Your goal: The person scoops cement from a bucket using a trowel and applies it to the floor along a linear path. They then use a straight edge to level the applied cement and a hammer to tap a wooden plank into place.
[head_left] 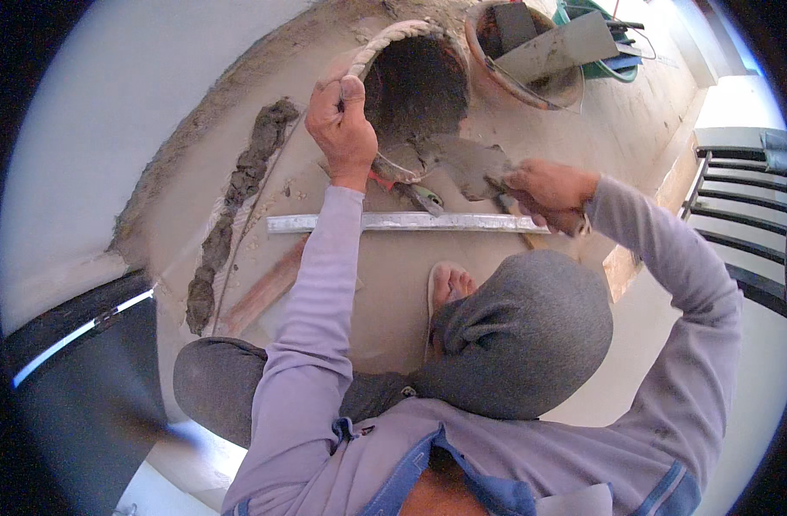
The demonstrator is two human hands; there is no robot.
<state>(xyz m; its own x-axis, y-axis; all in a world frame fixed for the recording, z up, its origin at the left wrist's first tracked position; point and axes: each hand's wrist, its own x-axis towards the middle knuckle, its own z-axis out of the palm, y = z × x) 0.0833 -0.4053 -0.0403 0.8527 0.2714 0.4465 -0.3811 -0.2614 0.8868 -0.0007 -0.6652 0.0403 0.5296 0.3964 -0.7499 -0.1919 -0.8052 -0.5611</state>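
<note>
A dark bucket [421, 90] lies tipped with its mouth toward me, a thick twisted rope [393, 36] running along its rim. My left hand [342, 129] is closed on the roped rim at the left side. In my right hand [552, 196] is a trowel [475, 163], its grip mostly hidden by the fingers. The trowel's broad blade, coated in grey mortar, sits at the lower lip of the bucket. Just below the mouth lies a small green and orange tool [423, 199], partly covered.
A long metal straightedge [410, 222] crosses the floor before my foot. On the left runs a ridge of wet mortar [238, 202], near a reddish board [264, 288]. Back right stand a brown tub [483, 60] holding a flat board and a green bucket [621, 73] with tools. Black slatted metalwork [741, 199] is at right.
</note>
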